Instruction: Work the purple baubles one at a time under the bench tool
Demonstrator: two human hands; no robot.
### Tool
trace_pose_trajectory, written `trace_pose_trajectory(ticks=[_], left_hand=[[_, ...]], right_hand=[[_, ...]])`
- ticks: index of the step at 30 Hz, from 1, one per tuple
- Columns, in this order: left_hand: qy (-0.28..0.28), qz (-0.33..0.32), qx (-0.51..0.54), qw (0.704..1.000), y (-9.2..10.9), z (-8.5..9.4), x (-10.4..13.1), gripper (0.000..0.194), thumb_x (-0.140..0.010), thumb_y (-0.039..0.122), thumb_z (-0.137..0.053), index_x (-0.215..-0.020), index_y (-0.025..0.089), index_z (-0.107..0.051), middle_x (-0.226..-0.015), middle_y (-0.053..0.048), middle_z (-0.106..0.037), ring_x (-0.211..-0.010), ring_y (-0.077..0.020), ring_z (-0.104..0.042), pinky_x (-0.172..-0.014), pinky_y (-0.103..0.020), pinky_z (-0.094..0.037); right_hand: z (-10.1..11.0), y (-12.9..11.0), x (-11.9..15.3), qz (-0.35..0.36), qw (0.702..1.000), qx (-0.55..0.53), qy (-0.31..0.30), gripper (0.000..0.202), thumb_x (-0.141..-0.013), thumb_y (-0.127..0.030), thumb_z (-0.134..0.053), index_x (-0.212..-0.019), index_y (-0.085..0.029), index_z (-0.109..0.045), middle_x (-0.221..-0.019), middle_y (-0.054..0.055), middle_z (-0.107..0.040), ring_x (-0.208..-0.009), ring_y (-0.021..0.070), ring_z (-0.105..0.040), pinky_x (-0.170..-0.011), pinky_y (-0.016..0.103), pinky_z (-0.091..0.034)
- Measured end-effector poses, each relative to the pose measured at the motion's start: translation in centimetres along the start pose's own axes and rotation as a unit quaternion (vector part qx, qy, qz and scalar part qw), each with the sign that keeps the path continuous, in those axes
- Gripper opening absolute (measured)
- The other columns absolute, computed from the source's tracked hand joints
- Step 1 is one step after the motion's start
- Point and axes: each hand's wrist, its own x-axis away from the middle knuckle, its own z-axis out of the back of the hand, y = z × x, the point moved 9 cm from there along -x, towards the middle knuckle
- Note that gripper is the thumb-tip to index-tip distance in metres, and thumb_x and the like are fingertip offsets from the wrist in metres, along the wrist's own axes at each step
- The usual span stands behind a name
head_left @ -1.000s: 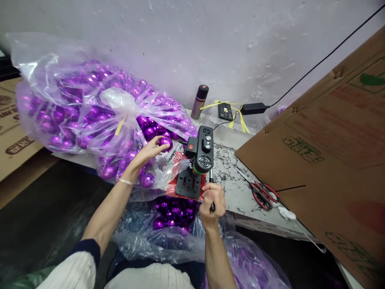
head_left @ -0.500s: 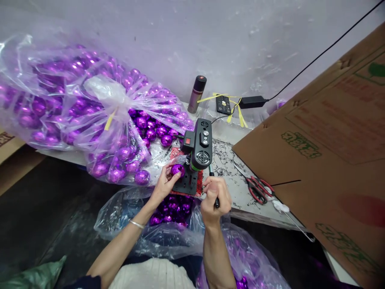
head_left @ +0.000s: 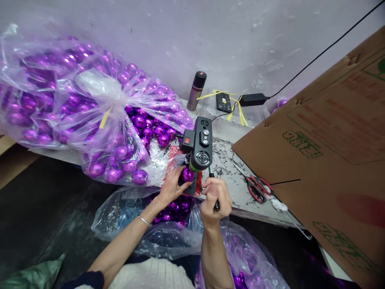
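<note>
Between the thumb and fingers of my left hand (head_left: 172, 186) is a shiny purple ball (head_left: 188, 174) with a faceted surface. The ball sits beneath the head of a small black bench drill press (head_left: 202, 144), over its dark base plate (head_left: 190, 188). My right hand (head_left: 215, 198) is wrapped round the black-tipped lever (head_left: 211, 172) on the machine's right side. Whether the ball touches the drill's tip is hidden by the head. Under the base lies a red mat (head_left: 199, 182).
A big clear bag of purple balls (head_left: 99, 104) fills the left. An open bag of balls (head_left: 144, 237) hangs below the table edge. Scissors (head_left: 257, 188), a cardboard box (head_left: 325, 152), a spray can (head_left: 197, 90) and black shavings (head_left: 224, 160) surround the machine.
My left hand has moved right, bringing the purple ball from the left side of the base plate to under the drill head. My right hand stays on the lever.
</note>
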Motion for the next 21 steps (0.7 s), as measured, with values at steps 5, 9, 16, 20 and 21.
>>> trace_pose_trajectory(ticks=[5, 9, 16, 20, 21], left_hand=[[0.001, -0.017, 0.02, 1.0, -0.6, -0.3, -0.3, 0.064, -0.094, 0.058, -0.077, -0.143, 0.019, -0.063, -0.139, -0.018, -0.073, -0.132, -0.0364, -0.069, -0.115, -0.056, -0.055], [0.003, -0.013, 0.016, 1.0, -1.0, -0.3, -0.2, 0.064, -0.094, 0.057, -0.078, -0.144, 0.02, -0.063, -0.139, -0.018, -0.073, -0.132, -0.0361, -0.069, -0.115, -0.056, -0.054], [0.021, -0.023, 0.009, 0.999, -0.9, -0.6, 0.0, 0.063, -0.094, 0.057, -0.078, -0.143, 0.02, -0.063, -0.136, -0.017, -0.074, -0.129, -0.0354, -0.07, -0.112, -0.055, -0.056], [0.03, -0.037, 0.003, 0.999, -0.7, -0.5, 0.0, 0.062, -0.095, 0.055, -0.077, -0.143, 0.02, -0.062, -0.135, -0.017, -0.074, -0.128, -0.0349, -0.071, -0.11, -0.055, -0.057], [0.03, -0.041, 0.003, 0.999, -0.6, -0.5, 0.0, 0.062, -0.095, 0.055, -0.077, -0.144, 0.02, -0.061, -0.135, -0.017, -0.074, -0.128, -0.0349, -0.071, -0.11, -0.054, -0.058]], right_hand=[[-0.2, 0.5, 1.1, -0.003, 1.0, -0.004, -0.007, 0.027, -0.104, -0.012, -0.048, -0.08, -0.024, -0.053, -0.072, -0.002, -0.058, -0.069, 0.0139, -0.061, -0.063, 0.029, -0.046], [-0.8, 1.4, 3.0, 0.016, 1.0, -0.002, 0.011, 0.029, -0.106, -0.015, -0.043, -0.08, -0.023, -0.053, -0.075, -0.001, -0.059, -0.067, 0.013, -0.059, -0.066, 0.03, -0.047], [-1.2, 2.3, 4.8, 0.035, 0.997, 0.012, 0.066, 0.036, -0.111, -0.022, -0.038, -0.076, -0.023, -0.05, -0.072, -0.003, -0.056, -0.062, 0.0118, -0.057, -0.073, 0.034, -0.053], [-1.2, 2.2, 4.9, 0.037, 0.996, 0.017, 0.074, 0.038, -0.112, -0.024, -0.036, -0.076, -0.024, -0.049, -0.072, -0.004, -0.056, -0.06, 0.0117, -0.056, -0.072, 0.034, -0.053], [-1.3, 2.2, 5.0, 0.039, 0.996, 0.016, 0.074, 0.038, -0.112, -0.024, -0.036, -0.076, -0.024, -0.049, -0.072, -0.004, -0.056, -0.06, 0.0114, -0.056, -0.072, 0.034, -0.054]])
